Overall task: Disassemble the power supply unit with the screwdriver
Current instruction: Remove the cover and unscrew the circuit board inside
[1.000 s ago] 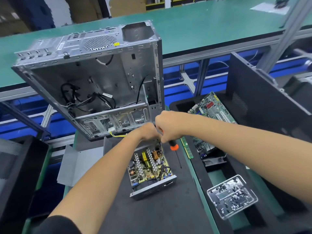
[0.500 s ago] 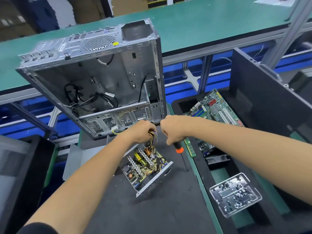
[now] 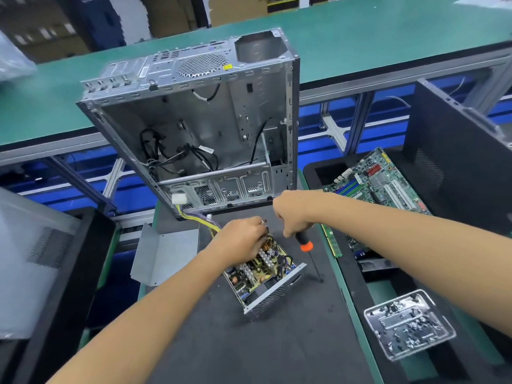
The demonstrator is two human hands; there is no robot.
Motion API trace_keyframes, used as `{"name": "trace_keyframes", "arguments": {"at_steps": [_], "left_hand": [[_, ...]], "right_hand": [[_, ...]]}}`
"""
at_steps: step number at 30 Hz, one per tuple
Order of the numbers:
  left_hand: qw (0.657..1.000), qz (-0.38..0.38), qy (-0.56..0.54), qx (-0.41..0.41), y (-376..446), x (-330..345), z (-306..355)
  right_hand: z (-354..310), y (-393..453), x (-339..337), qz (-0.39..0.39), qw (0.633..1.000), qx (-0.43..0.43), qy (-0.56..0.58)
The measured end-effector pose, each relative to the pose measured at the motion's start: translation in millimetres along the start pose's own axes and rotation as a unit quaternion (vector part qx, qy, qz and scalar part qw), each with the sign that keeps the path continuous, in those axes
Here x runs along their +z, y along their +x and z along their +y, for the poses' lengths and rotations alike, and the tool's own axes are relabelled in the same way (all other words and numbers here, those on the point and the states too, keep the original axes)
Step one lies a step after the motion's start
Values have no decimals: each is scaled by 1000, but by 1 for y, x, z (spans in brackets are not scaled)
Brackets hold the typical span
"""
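Observation:
The opened power supply unit (image 3: pixel 263 278) lies tilted on the black mat, its circuit board exposed and its perforated metal wall toward me. My left hand (image 3: pixel 242 239) grips the unit's far end where the yellow and purple cable bundle (image 3: pixel 199 220) leaves it. My right hand (image 3: pixel 292 214) is closed around the handle of the screwdriver (image 3: pixel 304 246), black and orange. Its shaft points down with the tip on the mat just right of the unit. The removed grey metal cover (image 3: pixel 163 253) lies to the left.
An empty computer case (image 3: pixel 194 126) stands behind the unit, with a white connector (image 3: pixel 178 199) at its base. A motherboard (image 3: pixel 374 181) and a RAM stick (image 3: pixel 331 242) lie to the right. A metal tray with several screws (image 3: pixel 407 325) is near right. Dark panels stand at both sides.
The unit has been turned and shifted toward me on the mat. My left hand pulled the cable bundle out to the left. My right hand with the screwdriver moved right, away from the unit.

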State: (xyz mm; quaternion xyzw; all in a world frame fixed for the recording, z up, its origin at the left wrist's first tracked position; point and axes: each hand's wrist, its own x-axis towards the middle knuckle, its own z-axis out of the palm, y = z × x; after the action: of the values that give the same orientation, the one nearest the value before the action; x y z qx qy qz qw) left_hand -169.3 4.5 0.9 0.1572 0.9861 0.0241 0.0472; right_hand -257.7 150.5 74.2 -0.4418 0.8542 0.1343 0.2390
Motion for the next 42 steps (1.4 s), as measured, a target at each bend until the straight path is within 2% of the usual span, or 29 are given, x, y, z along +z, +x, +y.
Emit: {"name": "trace_keyframes", "arguments": {"at_steps": [3,6,8,11,13,15,16,20,25,32,36,42], "left_hand": [[999,-6,-11,-29,-8,-1,-8],[998,43,1,-45,-9,1,-7],[993,83,-16,-89,-4,2,-3],[983,103,-74,-132,8,5,0],[960,93,-169,-205,15,10,0],[910,55,-292,-290,20,15,-2],[891,27,-334,-306,21,15,-3],[883,-38,-385,-266,17,14,-10],[877,-110,-420,-207,16,12,-6],[891,-124,-399,-177,19,10,-3],[888,-126,-406,-173,19,12,-6],[888,-129,-411,-160,20,12,-7]], "right_hand": [[-4,0,-4,-14,1000,8,16],[-1,-1,-10,-5,999,20,31],[4,-3,-15,25,998,25,47],[10,-5,-23,98,992,36,77],[12,-5,-25,150,983,42,99],[12,-5,-25,194,972,47,127],[12,-4,-24,211,966,47,139],[12,-3,-21,244,952,36,179],[4,-2,-13,209,965,-1,157],[-2,-4,-4,215,968,-32,126],[-1,-5,-7,227,964,-41,131],[1,-6,-3,222,966,-22,128]]}}
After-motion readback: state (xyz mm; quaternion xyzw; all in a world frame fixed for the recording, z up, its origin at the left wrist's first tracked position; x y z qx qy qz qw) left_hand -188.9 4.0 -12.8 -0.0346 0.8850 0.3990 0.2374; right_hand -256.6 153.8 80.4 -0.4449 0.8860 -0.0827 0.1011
